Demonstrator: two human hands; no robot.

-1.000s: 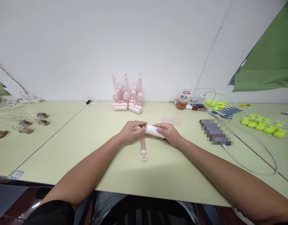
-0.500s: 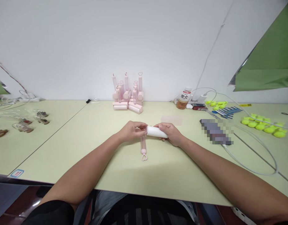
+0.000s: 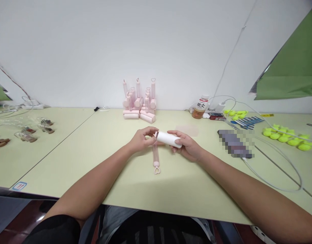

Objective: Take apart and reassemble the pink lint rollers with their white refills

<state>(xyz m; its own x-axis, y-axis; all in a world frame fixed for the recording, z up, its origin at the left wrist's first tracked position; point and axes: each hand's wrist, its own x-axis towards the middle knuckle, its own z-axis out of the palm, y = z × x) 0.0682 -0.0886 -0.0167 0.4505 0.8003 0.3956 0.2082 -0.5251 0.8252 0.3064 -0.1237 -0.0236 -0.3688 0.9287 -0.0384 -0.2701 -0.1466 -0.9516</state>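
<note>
White lint-roller refill point(image 3: 168, 138) slants lengthwise from ten to four o'clock, left hand point(image 3: 142, 140) pinching its ten-o'clock end, right hand point(image 3: 190, 147) curled around its four-o'clock end.

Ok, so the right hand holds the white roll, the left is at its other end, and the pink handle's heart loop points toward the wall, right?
No: in the head view, the pink handle's heart loop points toward the table's near edge. The rest is right.
</note>
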